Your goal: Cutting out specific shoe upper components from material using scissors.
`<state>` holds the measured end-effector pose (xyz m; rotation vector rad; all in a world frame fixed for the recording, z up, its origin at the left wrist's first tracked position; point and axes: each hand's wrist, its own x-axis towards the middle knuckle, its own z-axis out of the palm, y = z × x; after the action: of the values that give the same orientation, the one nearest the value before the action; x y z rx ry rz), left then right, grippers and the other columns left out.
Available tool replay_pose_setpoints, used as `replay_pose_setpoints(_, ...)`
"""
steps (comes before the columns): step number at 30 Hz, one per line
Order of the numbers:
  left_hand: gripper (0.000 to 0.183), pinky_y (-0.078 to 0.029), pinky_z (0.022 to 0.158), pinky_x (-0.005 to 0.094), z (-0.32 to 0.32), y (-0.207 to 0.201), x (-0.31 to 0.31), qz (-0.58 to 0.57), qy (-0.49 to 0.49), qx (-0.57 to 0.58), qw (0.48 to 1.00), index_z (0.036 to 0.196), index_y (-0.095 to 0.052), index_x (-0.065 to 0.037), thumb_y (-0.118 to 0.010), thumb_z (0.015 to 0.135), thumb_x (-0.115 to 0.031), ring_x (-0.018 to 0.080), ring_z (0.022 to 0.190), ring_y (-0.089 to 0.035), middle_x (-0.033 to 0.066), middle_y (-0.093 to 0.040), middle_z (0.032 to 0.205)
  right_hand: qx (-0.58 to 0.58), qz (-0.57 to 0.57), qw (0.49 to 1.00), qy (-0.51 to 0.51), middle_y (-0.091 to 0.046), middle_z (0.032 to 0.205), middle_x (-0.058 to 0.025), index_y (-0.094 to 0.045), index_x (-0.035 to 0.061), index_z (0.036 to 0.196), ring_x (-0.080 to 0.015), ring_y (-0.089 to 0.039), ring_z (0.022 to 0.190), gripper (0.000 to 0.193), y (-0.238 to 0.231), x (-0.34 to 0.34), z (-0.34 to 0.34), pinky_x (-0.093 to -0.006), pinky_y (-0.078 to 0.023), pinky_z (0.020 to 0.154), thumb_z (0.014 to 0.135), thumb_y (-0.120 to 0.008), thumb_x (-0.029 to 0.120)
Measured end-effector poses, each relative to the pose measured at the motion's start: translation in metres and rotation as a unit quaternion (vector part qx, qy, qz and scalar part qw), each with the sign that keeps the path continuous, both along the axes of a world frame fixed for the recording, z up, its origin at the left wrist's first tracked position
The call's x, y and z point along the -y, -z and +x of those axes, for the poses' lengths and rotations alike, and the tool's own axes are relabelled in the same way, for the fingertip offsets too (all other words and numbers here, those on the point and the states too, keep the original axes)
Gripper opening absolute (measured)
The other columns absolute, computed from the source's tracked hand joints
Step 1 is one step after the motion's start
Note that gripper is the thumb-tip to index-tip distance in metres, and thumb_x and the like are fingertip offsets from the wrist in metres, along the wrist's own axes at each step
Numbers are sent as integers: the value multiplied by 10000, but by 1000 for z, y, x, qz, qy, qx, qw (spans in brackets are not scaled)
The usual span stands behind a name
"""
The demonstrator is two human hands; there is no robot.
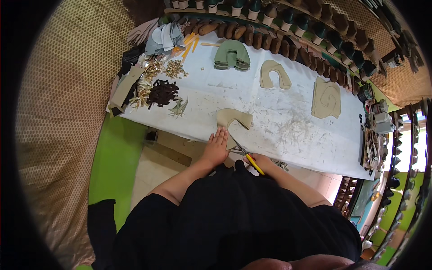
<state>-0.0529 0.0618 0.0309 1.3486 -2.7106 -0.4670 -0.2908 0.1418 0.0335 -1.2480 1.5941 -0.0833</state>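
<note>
A curved beige piece of sheet material (229,115), perhaps leather, lies at the table's near edge. Flat on its left end rests my left hand (217,147), fingers stretched out. My right hand (260,161) grips yellow-handled scissors (254,164) just to the right. Their blades point up and left, beside the inner curve of the piece; whether they touch it I cannot tell. Farther back lie a stack of green U-shaped pieces (233,48), a beige U-shaped piece (267,69) and a beige sheet with a curved outline on it (320,108).
The white-covered table (279,108) carries dark strips (163,93), small gold pieces (176,69) and grey scraps (165,37) at left. Rows of shoe lasts and shoes (288,22) line its far edge. Stacked scraps (371,150) stand at the right end.
</note>
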Motion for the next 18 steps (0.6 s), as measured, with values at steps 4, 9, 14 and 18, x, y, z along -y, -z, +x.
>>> replay_pose_setpoints(4,770,-238,1159,478,3,9,-5,-11,-9,16,1000,1482,-263,37,-602,870,-286,337,1442,-273,207,-232,1571,96,34,995,-2,-520,600,-36,-558,75,787,-140,-476,479,562,-12,3,3,-328,-395,447,928,-521,619)
replay_pose_setpoints(9,767,-245,1157,485,-2,9,-6,-13,-13,-26,999,1470,-269,53,-594,827,-209,363,1434,-278,232,-230,1561,125,59,990,5,-541,711,-98,-566,43,920,-221,-513,646,610,2,-4,3,-342,-400,586,945,-447,640)
replay_pose_setpoints(14,773,-240,1160,483,-1,13,-7,-25,-13,-25,999,1469,-263,65,-589,825,-211,374,1436,-272,251,-228,1555,177,75,981,31,-422,558,3,-498,112,815,-115,-377,446,520,-5,1,12,-289,-301,409,960,-456,610)
replay_pose_setpoints(18,793,-240,1161,479,0,14,-8,-44,-5,-13,999,1471,-256,69,-605,829,-237,379,1436,-269,261,-230,1551,196,76,976,61,-397,542,13,-496,127,786,-115,-361,426,525,-5,0,13,-284,-288,394,945,-473,627)
